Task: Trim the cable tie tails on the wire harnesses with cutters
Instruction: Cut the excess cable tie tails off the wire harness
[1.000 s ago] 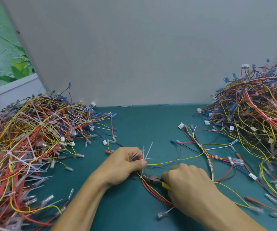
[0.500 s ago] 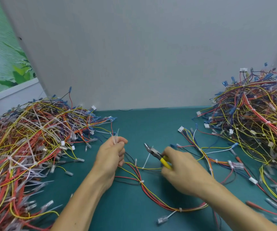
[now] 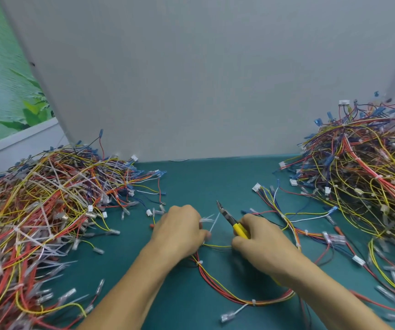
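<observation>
A wire harness (image 3: 227, 295) of red, yellow and black wires lies on the green mat (image 3: 203, 182) in front of me. My left hand (image 3: 180, 231) pinches the harness at a tie, and a white cable tie tail (image 3: 214, 223) sticks up beside its fingers. Loose clear tails also show at its fingertips. My right hand (image 3: 260, 241) grips the yellow-handled cutters (image 3: 231, 219), whose jaws point up and left, slightly apart, just right of the tail without touching it.
A large heap of harnesses with long white tie tails (image 3: 44, 210) fills the left side. Another heap (image 3: 363, 182) rises at the right, with strands trailing toward my right hand. A grey partition (image 3: 203, 79) closes off the back of the mat.
My left hand has come back right and down from the left heap to the harness, with a tie tail now standing beside it. My right hand and the cutters shifted slightly.
</observation>
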`<state>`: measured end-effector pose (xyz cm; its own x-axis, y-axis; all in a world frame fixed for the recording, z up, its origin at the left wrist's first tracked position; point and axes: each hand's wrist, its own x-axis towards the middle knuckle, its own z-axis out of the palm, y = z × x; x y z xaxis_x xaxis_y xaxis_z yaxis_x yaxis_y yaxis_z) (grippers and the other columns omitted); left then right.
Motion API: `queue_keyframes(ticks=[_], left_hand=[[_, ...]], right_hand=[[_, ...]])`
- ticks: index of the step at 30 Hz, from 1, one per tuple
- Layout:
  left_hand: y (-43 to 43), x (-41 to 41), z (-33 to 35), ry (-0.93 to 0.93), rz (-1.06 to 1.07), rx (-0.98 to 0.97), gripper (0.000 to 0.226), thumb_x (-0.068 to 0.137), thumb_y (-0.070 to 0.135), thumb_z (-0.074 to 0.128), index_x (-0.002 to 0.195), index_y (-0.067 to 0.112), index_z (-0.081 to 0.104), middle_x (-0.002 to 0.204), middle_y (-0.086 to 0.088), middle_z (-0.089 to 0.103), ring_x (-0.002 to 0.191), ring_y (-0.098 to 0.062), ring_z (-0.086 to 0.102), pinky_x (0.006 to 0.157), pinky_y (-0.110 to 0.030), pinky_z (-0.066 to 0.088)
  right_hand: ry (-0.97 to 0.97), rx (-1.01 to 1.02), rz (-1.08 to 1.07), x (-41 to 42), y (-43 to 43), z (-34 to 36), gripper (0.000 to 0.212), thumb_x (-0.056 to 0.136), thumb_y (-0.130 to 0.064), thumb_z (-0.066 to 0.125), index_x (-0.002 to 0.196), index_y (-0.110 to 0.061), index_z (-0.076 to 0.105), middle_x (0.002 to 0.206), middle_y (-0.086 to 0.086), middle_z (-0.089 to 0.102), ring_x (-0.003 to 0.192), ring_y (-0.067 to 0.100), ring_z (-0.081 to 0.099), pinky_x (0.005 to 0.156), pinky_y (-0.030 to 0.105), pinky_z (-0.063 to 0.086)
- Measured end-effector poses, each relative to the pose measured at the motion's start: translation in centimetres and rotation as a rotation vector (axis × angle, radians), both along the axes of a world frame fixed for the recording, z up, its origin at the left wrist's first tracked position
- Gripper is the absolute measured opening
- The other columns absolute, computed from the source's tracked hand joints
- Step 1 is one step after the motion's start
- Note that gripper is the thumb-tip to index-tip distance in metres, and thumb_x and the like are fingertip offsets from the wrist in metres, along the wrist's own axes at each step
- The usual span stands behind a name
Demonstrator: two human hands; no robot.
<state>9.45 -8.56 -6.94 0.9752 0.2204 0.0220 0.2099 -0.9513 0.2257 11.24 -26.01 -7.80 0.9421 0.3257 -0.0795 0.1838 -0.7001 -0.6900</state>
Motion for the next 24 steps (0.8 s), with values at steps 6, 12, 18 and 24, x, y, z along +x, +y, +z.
queue_keyframes(ticks=[6,12,18,24], left_hand=[[1.4,0.2,0.9,0.257,-0.223,-0.039,0.025,0.076,0.041,0.074,0.087,0.019,0.07,0.083,0.001,0.068,0.084,-0.019,0.062,0.074,-0.031,0.053],[1.0,0.5,1.5,0.397,-0.127,-0.533,0.023,0.072,0.033,0.066,0.073,0.01,0.07,0.053,-0.001,0.049,0.048,-0.021,0.041,0.045,-0.023,0.031],[0.3,0.8,1.8,0.461,-0.079,-0.5,0.038,0.079,0.051,0.066,0.068,0.016,0.07,0.045,0.001,0.035,0.039,-0.016,0.032,0.04,-0.017,0.026],[0.5,0.9,1.2,0.457,-0.039,-0.682,0.027,0.081,0.03,0.072,0.061,0.016,0.06,0.042,0.003,0.03,0.038,-0.014,0.026,0.041,-0.018,0.025]], right_hand=[[0.006,0.033,-0.061,0.3,-0.3,0.2,0.01,0.079,-0.024,0.057,0.085,-0.017,0.054,0.078,0.004,0.063,0.075,0.021,0.057,0.055,0.028,0.038],[0.034,0.239,-0.105,0.5,-0.8,0.4,0.009,0.077,-0.017,0.063,0.085,-0.014,0.061,0.081,0.013,0.068,0.082,0.032,0.066,0.077,0.043,0.052],[-0.072,0.333,-0.153,0.3,-0.6,1.1,0.007,0.075,-0.014,0.066,0.081,-0.014,0.061,0.078,0.012,0.068,0.08,0.033,0.065,0.077,0.044,0.052],[-0.131,0.337,-0.157,0.1,-0.8,1.7,0.008,0.075,-0.014,0.065,0.083,-0.013,0.062,0.077,0.013,0.067,0.08,0.032,0.062,0.073,0.04,0.05]])
